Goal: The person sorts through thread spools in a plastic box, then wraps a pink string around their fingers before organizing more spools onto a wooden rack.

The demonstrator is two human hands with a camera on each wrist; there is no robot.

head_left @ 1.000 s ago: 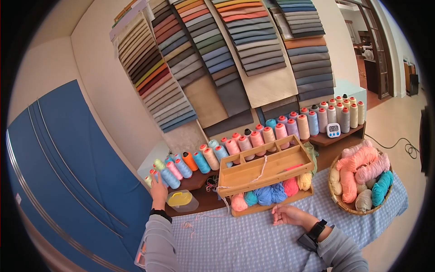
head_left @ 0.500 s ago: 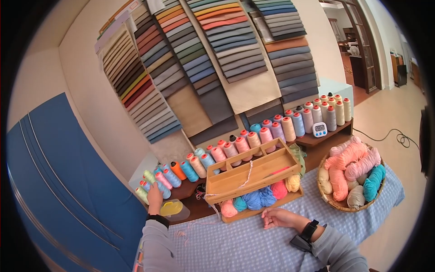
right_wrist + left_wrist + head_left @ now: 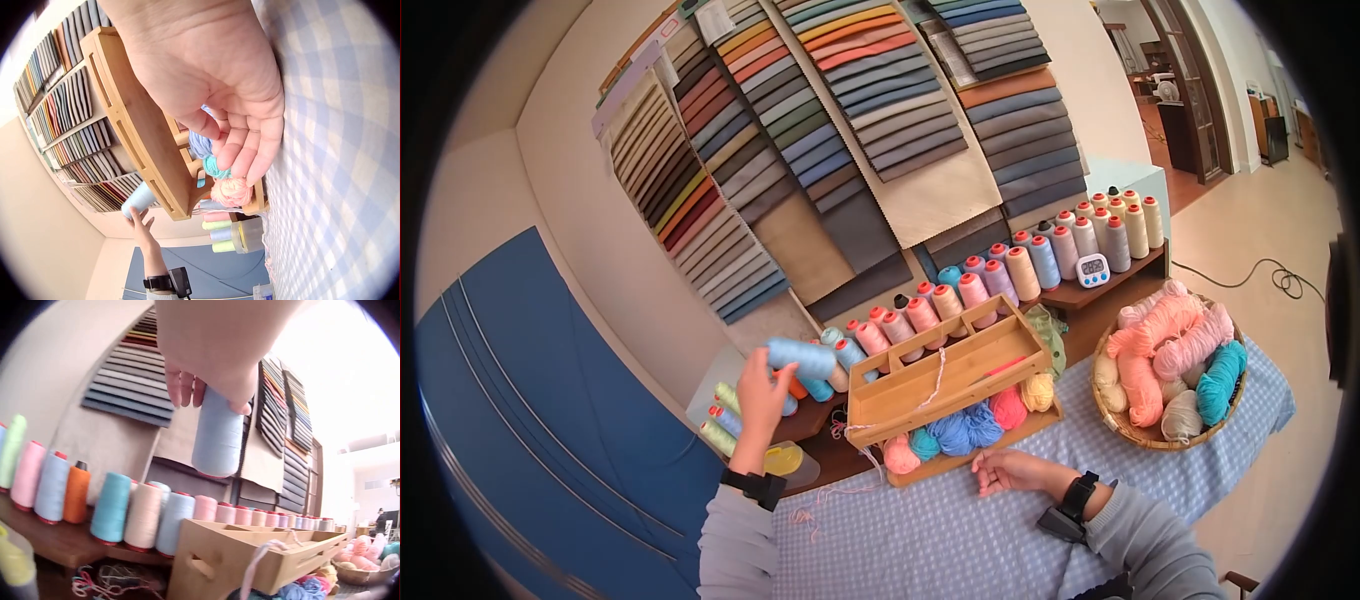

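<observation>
My left hand (image 3: 760,402) holds up a light blue thread cone (image 3: 802,357), fingers and thumb around one end. In the left wrist view the cone (image 3: 217,447) hangs above the row of thread cones on the dark shelf, tipped near the left end of the wooden box (image 3: 206,562). My right hand (image 3: 1018,472) rests on the checked cloth in front of that box. Seen from the right wrist, its fingers (image 3: 256,140) are loosely curled with nothing in them, close to peach and turquoise yarn balls (image 3: 231,192).
A two-tier wooden box (image 3: 900,402) has a pink strand trailing from its upper tray. The wicker basket (image 3: 1128,432) of yarn skeins stands at the right. On the shelf is a white timer (image 3: 1092,270); a yellow-lidded plastic tub (image 3: 792,462) sits by the left forearm. Fabric swatches hang behind.
My left hand has lifted the light blue cone from the left end of the row, raising it up and rightward. My right hand stays on the cloth. The head view has shifted.
</observation>
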